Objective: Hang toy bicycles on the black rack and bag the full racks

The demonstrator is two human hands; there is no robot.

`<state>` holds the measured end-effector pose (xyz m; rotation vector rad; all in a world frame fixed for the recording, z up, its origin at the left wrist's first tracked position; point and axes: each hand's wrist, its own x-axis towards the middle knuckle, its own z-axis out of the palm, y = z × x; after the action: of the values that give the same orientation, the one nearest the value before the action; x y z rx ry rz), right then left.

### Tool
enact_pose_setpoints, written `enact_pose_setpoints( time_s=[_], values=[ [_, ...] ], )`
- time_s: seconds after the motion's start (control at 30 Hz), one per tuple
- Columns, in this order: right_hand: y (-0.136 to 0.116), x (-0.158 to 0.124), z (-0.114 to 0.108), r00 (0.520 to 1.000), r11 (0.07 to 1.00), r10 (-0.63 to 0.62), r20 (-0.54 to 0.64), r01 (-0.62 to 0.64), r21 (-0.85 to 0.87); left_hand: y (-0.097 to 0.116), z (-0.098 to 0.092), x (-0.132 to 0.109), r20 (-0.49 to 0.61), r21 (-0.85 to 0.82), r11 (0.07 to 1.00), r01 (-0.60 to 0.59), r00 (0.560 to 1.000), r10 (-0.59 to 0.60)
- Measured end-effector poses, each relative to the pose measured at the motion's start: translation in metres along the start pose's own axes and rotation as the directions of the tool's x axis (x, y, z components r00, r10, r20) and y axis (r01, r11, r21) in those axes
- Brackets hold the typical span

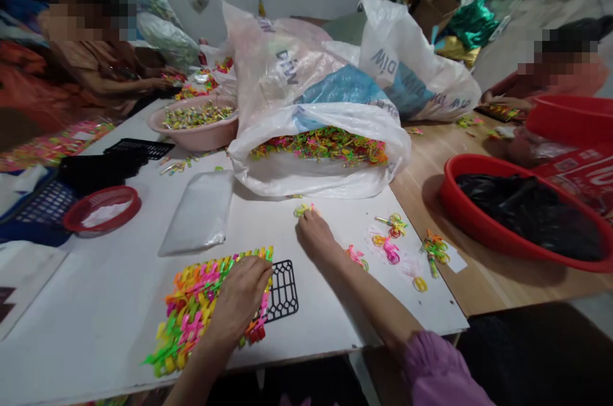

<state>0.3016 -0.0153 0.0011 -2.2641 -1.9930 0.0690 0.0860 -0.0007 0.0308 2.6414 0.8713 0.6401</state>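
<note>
My left hand (242, 288) lies over a black plastic grid tray (286, 291), fingers curled together; whatever is beneath the fingertips is hidden. Rows of bright plastic pieces (194, 297) in yellow, pink, green and orange cover most of this tray, leaving its right end bare. Further forward, my right hand (315, 230) reaches to the white tabletop in front of the open sack, its fingers pinched at a small yellow-green plastic piece (301, 209). To the right of that forearm are loose clusters of pink and orange pieces (391, 249).
A white sack (320, 182) full of coloured pieces lies open ahead. Left stand a pink basin (201, 138), a red basket (131, 205) and a clear plastic packet (201, 211). A red tub (447, 202) with a black bag stands right. Two people sit across, left and right.
</note>
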Motion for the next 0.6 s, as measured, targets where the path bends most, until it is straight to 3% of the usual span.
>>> enact_pose_setpoints(
  time_s=[0.1,0.2,0.33,0.4,0.5,0.6],
  values=[
    [-0.007,-0.045,0.007,0.997,0.994,-0.078,-0.013,0.079,0.069,-0.005,-0.003,0.005,0.007,0.028,0.998,0.052,0.999,-0.052],
    [-0.007,-0.073,0.005,0.999,0.988,0.045,-0.025,-0.041,0.152,-0.011,-0.003,0.013,-0.002,0.083,0.99,0.114,0.993,-0.114],
    [-0.011,-0.059,0.002,0.958,0.951,0.285,0.024,-0.285,0.116,-0.013,-0.001,0.022,-0.017,0.136,0.98,0.145,0.989,-0.144],
    [-0.015,-0.048,0.001,0.932,0.914,0.362,0.04,-0.363,0.18,-0.01,-0.004,0.024,-0.01,0.143,0.979,0.146,0.989,-0.146],
    [-0.022,-0.044,-0.001,0.902,0.756,0.414,0.122,-0.415,0.506,-0.004,-0.016,0.02,-0.064,0.111,0.984,0.141,0.989,-0.135],
    [-0.037,-0.059,0.001,0.928,0.442,0.34,0.153,-0.301,0.845,0.003,-0.029,0.007,-0.174,0.065,0.989,0.134,0.977,-0.121]
  ],
)
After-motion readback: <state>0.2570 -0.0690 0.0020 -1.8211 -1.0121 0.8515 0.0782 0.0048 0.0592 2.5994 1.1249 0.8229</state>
